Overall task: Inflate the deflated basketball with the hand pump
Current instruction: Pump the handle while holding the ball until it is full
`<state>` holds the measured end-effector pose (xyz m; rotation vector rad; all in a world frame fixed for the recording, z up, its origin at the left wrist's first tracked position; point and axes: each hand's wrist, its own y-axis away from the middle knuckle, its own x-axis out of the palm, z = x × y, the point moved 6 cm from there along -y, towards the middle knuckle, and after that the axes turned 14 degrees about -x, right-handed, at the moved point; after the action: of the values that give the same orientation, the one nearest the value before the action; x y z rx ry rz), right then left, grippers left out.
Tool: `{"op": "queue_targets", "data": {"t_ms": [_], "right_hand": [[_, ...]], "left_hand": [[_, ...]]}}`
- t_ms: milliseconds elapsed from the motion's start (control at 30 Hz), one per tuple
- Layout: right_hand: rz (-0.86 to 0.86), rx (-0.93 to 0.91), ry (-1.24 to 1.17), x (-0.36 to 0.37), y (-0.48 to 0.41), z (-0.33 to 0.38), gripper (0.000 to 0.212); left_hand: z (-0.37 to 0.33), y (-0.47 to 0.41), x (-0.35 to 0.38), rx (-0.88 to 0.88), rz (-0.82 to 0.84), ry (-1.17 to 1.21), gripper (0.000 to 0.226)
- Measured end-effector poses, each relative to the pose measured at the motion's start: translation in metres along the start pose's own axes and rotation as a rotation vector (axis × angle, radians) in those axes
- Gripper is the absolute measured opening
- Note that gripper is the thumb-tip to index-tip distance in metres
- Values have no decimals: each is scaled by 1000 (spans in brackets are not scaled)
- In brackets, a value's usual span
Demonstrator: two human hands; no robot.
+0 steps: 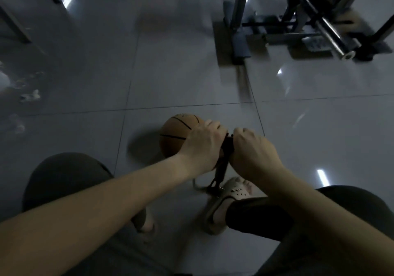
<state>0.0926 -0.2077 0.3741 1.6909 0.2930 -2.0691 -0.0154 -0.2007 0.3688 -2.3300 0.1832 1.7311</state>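
- Floor tiles (170, 73), grey and glossy, run out beneath and beyond both my hands.
- Far beyond my right hand stands a metal frame (298, 30) with bars and a steel tube, well apart from the work.
- The basketball (177, 135) sits on the floor just beyond my left hand and a little to its outer side. That hand covers the near right part of the ball. What shows looks round, but I cannot tell how firm it is.
- My left hand (202, 145) is curled over the left end of the pump's handle (227, 142), knuckles up.
- My right hand (253, 149) is curled over the right end. The two fists sit close together, with only a short black stretch of handle showing between them.
- The pump (221, 169) is the thing the next move turns on. Its long axis drops from the gap between my fists, down and back towards me, to a base on the floor below my right wrist. Both hands are equally near it, so I judge the stroke should go straight along that shaft, not towards the ball.
- My right shoe (232, 192) is touching the base, seemingly pinning it.
- A thin hose (197, 187) loops from the base out under my left wrist. Its join to the ball is hidden.
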Motion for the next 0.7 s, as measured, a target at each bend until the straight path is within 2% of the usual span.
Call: {"op": "queue_targets", "data": {"t_ms": [100, 167, 367, 567, 700], "right_hand": [[-94, -37, 61, -10, 14, 7, 15], [-115, -46, 113, 16, 31, 13, 16], [-140, -75, 65, 84, 38, 1, 21], [-32, -42, 41, 137, 18, -17, 11], [79, -47, 63, 170, 17, -22, 2]], "left_hand": [[-8, 13, -10, 31, -52, -11, 5], [-12, 37, 9, 11, -59, -40, 15], [-5, 58, 69, -74, -92, -68, 13], [9, 50, 120, -100, -18, -44, 17], [19, 60, 164, -133, 63, -46, 10]]}}
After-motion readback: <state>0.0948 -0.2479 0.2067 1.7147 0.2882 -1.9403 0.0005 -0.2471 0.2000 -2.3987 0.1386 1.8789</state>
